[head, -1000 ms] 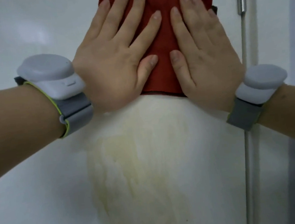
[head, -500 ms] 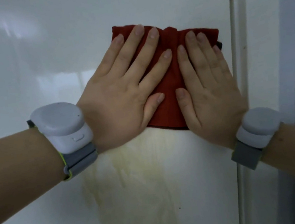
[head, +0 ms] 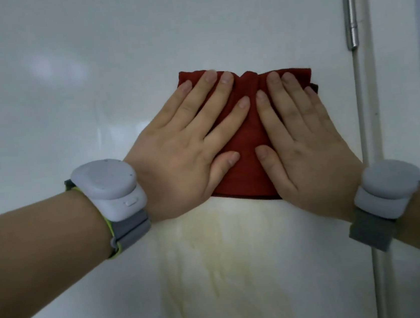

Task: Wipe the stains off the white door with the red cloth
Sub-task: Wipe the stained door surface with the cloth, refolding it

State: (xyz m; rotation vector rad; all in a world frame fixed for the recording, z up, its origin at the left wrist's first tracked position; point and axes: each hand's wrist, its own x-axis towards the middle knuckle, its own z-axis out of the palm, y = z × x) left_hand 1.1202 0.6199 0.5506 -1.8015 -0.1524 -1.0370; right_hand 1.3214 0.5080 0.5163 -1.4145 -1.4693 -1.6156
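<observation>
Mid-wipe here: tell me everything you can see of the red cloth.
The red cloth is dark red, matte, felt-like fabric, bunched into a pleat at its top edge. It lies flat against the white door, left of and below the hinge. The left hand and right hand press on it with straight fingers. Its lower edge sits just above the yellowish stain.

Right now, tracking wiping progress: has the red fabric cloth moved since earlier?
Yes, downward: the red cloth, once beside the silver metal hinge, now lies below it.
</observation>
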